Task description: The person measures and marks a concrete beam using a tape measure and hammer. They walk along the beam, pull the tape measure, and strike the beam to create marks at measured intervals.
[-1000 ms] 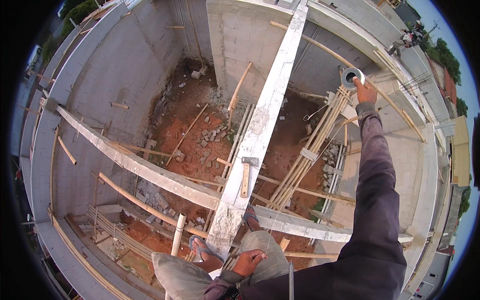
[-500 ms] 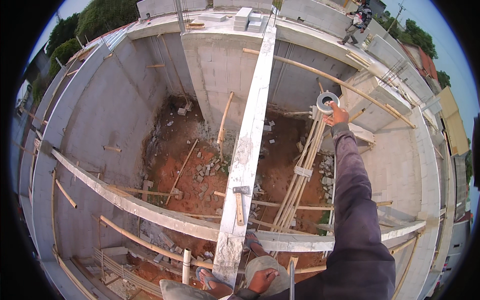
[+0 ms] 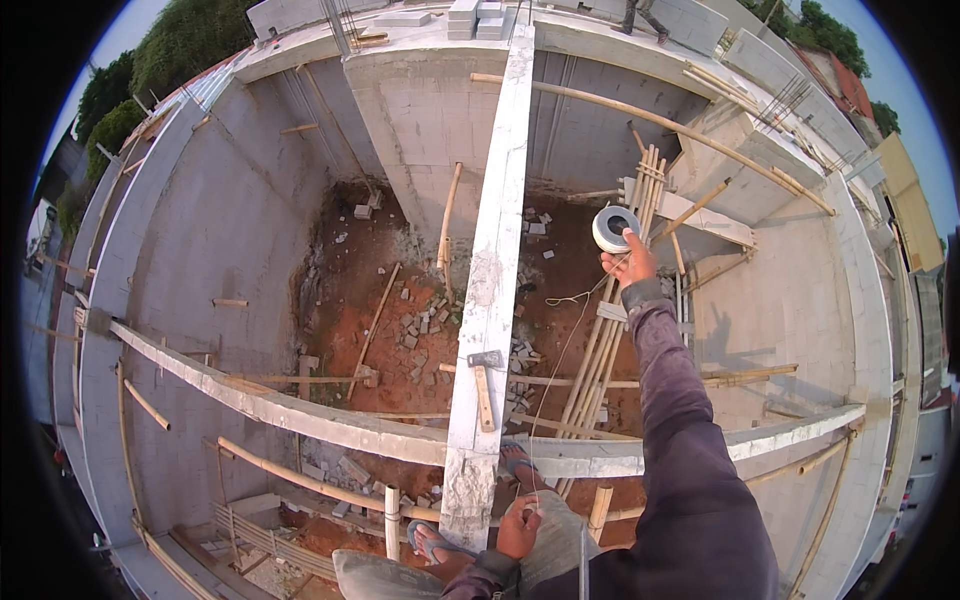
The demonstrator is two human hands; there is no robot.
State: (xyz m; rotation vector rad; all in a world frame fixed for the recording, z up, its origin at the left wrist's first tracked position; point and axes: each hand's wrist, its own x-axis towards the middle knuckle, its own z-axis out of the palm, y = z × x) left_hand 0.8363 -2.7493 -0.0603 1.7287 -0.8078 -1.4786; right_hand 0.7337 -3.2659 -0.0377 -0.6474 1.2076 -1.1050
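Observation:
My right arm reaches out over the pit, and my right hand grips a round pale spool by its near side. A thin light string loops off the spool and runs down toward my lap. Close to my knee, my left hand is closed, pinching the string's lower part. A hammer with a wooden handle lies on the concrete beam in front of me, touched by neither hand. My sandalled feet rest by the near end of this beam.
A curved cross beam meets the central beam near my feet. Bamboo poles lean in the deep pit, with rubble on its earth floor. Pale block walls surround it. Another person's legs show on the far ledge.
My right hand and the spool have come left and slightly nearer. The string now shows between the spool and my left hand. The view has shifted, and the other person's upper body has left it.

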